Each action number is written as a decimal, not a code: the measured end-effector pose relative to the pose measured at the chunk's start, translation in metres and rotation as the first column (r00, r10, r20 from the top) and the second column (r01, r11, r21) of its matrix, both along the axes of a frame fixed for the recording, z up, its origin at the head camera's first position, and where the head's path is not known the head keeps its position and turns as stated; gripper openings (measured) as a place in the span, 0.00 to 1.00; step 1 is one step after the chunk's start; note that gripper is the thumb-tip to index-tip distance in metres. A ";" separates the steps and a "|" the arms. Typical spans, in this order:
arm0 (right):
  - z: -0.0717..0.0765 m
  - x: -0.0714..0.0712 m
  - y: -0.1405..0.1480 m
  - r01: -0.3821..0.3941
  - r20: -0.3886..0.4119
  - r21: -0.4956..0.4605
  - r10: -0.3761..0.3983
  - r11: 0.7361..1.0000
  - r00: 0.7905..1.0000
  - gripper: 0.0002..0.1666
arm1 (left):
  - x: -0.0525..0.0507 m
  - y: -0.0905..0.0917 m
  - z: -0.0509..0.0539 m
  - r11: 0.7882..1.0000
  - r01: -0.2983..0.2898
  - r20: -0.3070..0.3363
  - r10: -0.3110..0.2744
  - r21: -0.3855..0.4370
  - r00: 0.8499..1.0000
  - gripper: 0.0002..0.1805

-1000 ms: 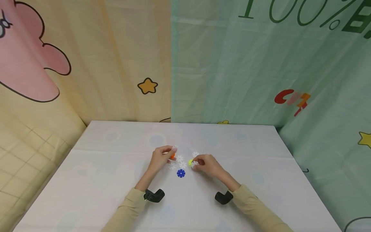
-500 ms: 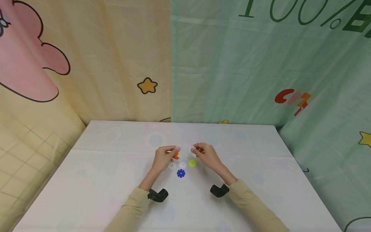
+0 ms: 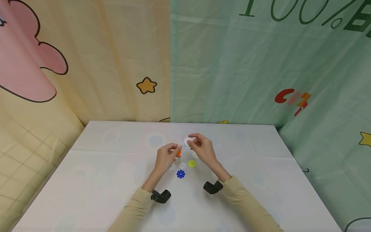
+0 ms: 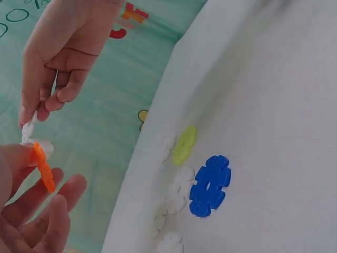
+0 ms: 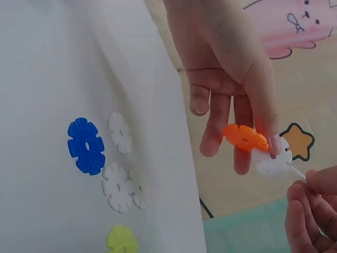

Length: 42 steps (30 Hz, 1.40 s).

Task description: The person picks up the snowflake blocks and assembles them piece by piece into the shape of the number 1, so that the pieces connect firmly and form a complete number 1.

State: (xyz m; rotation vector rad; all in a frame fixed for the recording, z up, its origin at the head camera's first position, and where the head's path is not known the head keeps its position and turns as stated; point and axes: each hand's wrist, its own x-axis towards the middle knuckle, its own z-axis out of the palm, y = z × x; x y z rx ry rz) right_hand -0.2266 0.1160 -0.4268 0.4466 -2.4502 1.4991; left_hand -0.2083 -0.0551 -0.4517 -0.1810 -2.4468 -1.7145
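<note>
Your left hand (image 3: 165, 159) pinches the orange plastic flower-shaped disc (image 5: 255, 141) and a white notched plastic disc (image 5: 271, 166) above the tabletop (image 3: 87, 193); brace them firmly. Just right, the second white notched plastic disc (image 3: 185, 141), edge-on to them, sits pinched in your right hand (image 3: 203, 150); best align slot with slot, then press squarely, without twisting.

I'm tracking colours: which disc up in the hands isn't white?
The orange disc in the left hand, unlike the white disc beside it and the second white disc the right hand pinches.
</note>
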 end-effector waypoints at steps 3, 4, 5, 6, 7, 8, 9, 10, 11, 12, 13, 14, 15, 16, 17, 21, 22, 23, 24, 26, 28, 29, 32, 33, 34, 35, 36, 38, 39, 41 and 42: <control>0.001 -0.001 -0.003 0.008 -0.008 -0.016 -0.008 1.000 1.000 0.14 | 0.000 0.001 0.000 0.997 -0.026 -0.067 0.021 -0.075 0.998 0.11; 0.000 -0.002 -0.003 0.013 -0.008 -0.017 -0.013 1.000 1.000 0.13 | 0.000 0.001 0.000 0.994 -0.037 -0.088 0.027 -0.102 0.996 0.11; 0.000 -0.002 -0.004 0.016 -0.012 -0.017 -0.017 1.000 1.000 0.13 | 0.000 0.002 0.000 0.990 -0.048 -0.109 0.034 -0.132 0.993 0.11; 0.000 -0.002 -0.004 0.020 -0.016 -0.019 -0.020 1.000 1.000 0.13 | -0.001 0.002 0.000 0.986 -0.060 -0.123 0.041 -0.154 0.992 0.11; 0.000 -0.002 -0.005 0.022 -0.018 -0.022 -0.022 1.000 1.000 0.13 | 0.000 0.002 0.000 0.982 -0.069 -0.137 0.045 -0.175 0.990 0.11; 0.000 -0.002 -0.005 0.023 -0.019 -0.027 -0.023 0.999 1.000 0.13 | 0.000 0.003 0.000 0.978 -0.076 -0.150 0.047 -0.196 0.988 0.11; 0.000 -0.002 -0.005 0.024 -0.020 -0.031 -0.024 0.999 1.000 0.13 | -0.001 0.003 0.000 0.974 -0.079 -0.160 0.045 -0.213 0.986 0.10; -0.001 -0.002 -0.005 0.024 -0.018 -0.036 -0.024 0.999 1.000 0.13 | -0.001 0.003 0.000 0.971 -0.078 -0.169 0.040 -0.226 0.985 0.10; -0.001 -0.002 -0.006 0.024 -0.018 -0.038 -0.025 0.999 1.000 0.13 | 0.000 0.003 0.000 0.968 -0.078 -0.177 0.035 -0.237 0.984 0.10; -0.001 -0.002 -0.006 0.023 -0.018 -0.042 -0.024 0.999 1.000 0.13 | -0.001 0.003 0.000 0.966 -0.076 -0.186 0.030 -0.248 0.982 0.10; -0.002 -0.002 -0.006 0.021 -0.019 -0.044 -0.022 0.999 1.000 0.13 | 0.000 0.003 0.000 0.963 -0.074 -0.197 0.022 -0.260 0.980 0.10; -0.002 -0.001 -0.007 0.019 -0.020 -0.046 -0.019 0.999 1.000 0.13 | 0.000 0.003 0.000 0.960 -0.072 -0.208 0.015 -0.269 0.978 0.10; -0.001 -0.001 -0.007 0.015 -0.019 -0.051 -0.016 0.999 1.000 0.12 | 0.000 0.003 0.000 0.958 -0.071 -0.218 0.009 -0.278 0.976 0.09; -0.001 -0.001 -0.008 0.012 -0.019 -0.053 -0.013 0.999 1.000 0.12 | 0.000 0.003 0.000 0.956 -0.070 -0.229 0.003 -0.285 0.973 0.09; -0.001 -0.001 -0.008 0.010 -0.020 -0.055 -0.011 0.998 1.000 0.12 | 0.000 0.003 0.001 0.953 -0.070 -0.243 -0.004 -0.295 0.970 0.09; 0.001 -0.002 -0.010 0.011 -0.004 -0.085 -0.011 0.996 1.000 0.11 | -0.001 0.004 0.000 0.941 -0.091 -0.305 -0.014 -0.326 0.952 0.08; 0.001 -0.002 -0.010 0.014 0.002 -0.093 -0.014 0.996 1.000 0.11 | -0.002 0.004 0.000 0.938 -0.100 -0.320 -0.012 -0.331 0.947 0.08; 0.001 -0.002 -0.011 0.019 0.018 -0.105 -0.017 0.994 1.000 0.10 | -0.002 0.005 -0.001 0.936 -0.109 -0.333 -0.010 -0.335 0.943 0.08; 0.001 -0.001 -0.011 0.025 0.038 -0.118 -0.021 0.993 0.999 0.10 | -0.002 0.005 0.000 0.935 -0.115 -0.339 -0.006 -0.337 0.941 0.08; 0.002 0.000 -0.012 0.042 0.077 -0.146 -0.031 0.988 0.997 0.11 | -0.002 0.006 0.000 0.931 -0.126 -0.349 -0.002 -0.344 0.937 0.08; 0.002 0.002 -0.012 0.060 0.112 -0.167 -0.041 0.984 0.993 0.11 | -0.001 0.007 0.001 0.927 -0.132 -0.357 -0.001 -0.350 0.934 0.08; 0.002 0.003 -0.012 0.068 0.130 -0.176 -0.046 0.982 0.991 0.11 | -0.001 0.007 0.002 0.927 -0.133 -0.360 -0.002 -0.350 0.933 0.08; 0.003 0.004 -0.012 0.077 0.152 -0.183 -0.049 0.980 0.987 0.14 | 0.000 0.007 0.004 0.925 -0.139 -0.366 0.000 -0.355 0.931 0.08; 0.003 0.005 -0.012 0.076 0.161 -0.183 -0.047 0.980 0.986 0.14 | 0.000 0.006 0.005 0.926 -0.135 -0.363 -0.002 -0.353 0.932 0.08; 0.004 0.005 -0.011 0.073 0.169 -0.185 -0.042 0.980 0.985 0.15 | 0.000 0.006 0.004 0.927 -0.129 -0.357 -0.006 -0.352 0.934 0.07; 0.004 0.005 -0.011 0.072 0.180 -0.187 -0.038 0.980 0.983 0.15 | 0.000 0.006 0.004 0.928 -0.120 -0.351 -0.012 -0.353 0.936 0.07; 0.004 0.005 -0.010 0.069 0.190 -0.188 -0.032 0.980 0.981 0.15 | 0.000 0.005 0.004 0.928 -0.112 -0.344 -0.019 -0.355 0.939 0.07; 0.003 0.004 -0.008 0.055 0.210 -0.192 -0.014 0.980 0.978 0.15 | 0.000 0.004 0.002 0.928 -0.092 -0.335 -0.037 -0.361 0.941 0.07; 0.003 0.004 -0.006 0.044 0.220 -0.191 -0.001 0.981 0.976 0.14 | 0.000 0.004 0.002 0.928 -0.086 -0.334 -0.043 -0.362 0.941 0.07; 0.002 0.003 -0.003 0.014 0.243 -0.189 0.033 0.982 0.969 0.14 | 0.000 0.003 0.001 0.928 -0.077 -0.333 -0.053 -0.364 0.941 0.07; 0.001 0.003 -0.001 -0.002 0.255 -0.182 0.049 0.983 0.966 0.14 | 0.001 0.003 0.000 0.929 -0.072 -0.331 -0.056 -0.364 0.942 0.07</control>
